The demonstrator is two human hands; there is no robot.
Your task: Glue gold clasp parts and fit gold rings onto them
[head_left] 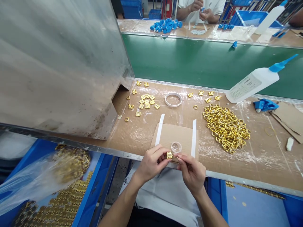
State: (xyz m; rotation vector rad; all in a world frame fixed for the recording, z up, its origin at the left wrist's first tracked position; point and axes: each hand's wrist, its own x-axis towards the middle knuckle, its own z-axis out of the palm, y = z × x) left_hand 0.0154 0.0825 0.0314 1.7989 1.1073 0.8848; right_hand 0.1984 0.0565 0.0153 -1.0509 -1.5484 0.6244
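My left hand (152,161) pinches a small square gold-coloured piece (169,155) between thumb and fingertips at the table's front edge. From the other side, my right hand (193,171) is closed on a thin stick (175,156), its tip reaching towards the gold piece. Whether the tip touches the piece I cannot tell. Just beyond the fingers, a small round clear dish (176,147) sits on a cardboard sheet (175,133) with white tape strips. Further off to the left lie several loose square gold pieces (147,101). A heap of gold rings (226,127) lies to the right.
A large metal panel (59,63) rises at the left. A white tape ring (173,99) and a white bottle with blue nozzle (253,83) are on the table. Blue bins (94,192) flank my lap. Across the green belt (180,56), a person (201,9) handles small blue parts.
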